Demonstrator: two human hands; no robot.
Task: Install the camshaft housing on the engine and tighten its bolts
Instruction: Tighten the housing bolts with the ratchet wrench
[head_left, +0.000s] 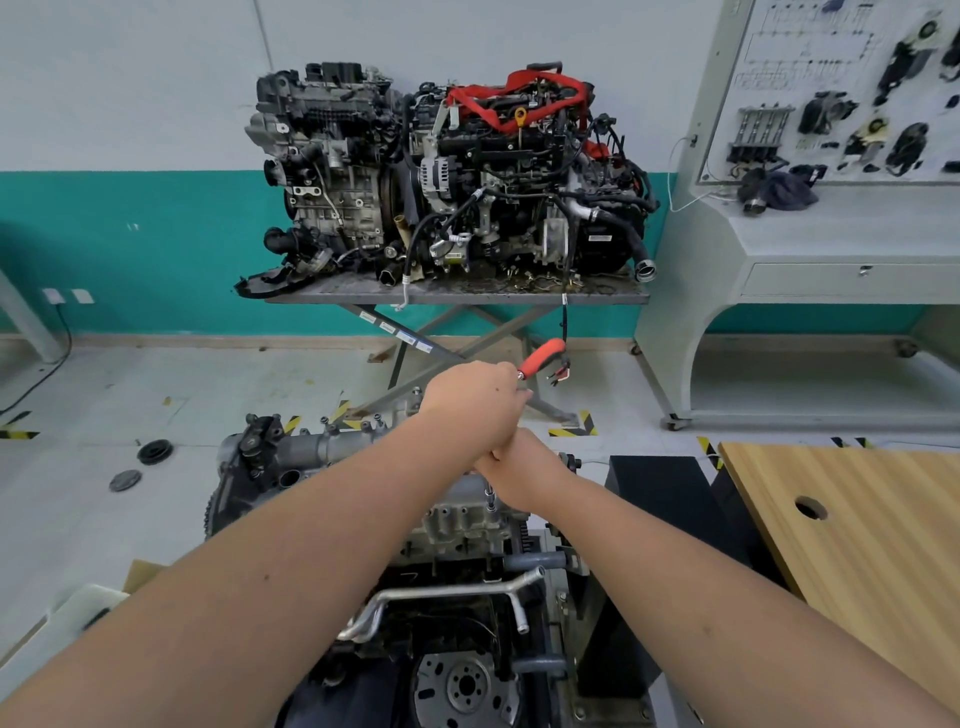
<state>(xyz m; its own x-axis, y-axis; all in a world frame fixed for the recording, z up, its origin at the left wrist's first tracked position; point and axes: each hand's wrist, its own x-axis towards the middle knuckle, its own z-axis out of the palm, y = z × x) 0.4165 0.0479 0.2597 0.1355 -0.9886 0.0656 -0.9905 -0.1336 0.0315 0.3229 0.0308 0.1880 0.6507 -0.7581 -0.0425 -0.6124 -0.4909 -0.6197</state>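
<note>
Our left hand is clamped on the red-handled ratchet, and our right hand grips the tool's head just below it, over a socket extension standing on the camshaft housing atop the engine. We judge this is bolt tightening; next we swing the handle, keeping the socket square, then take the bolts left of the extension.

Teal-banded wall, grey floor, wooden table.
</note>
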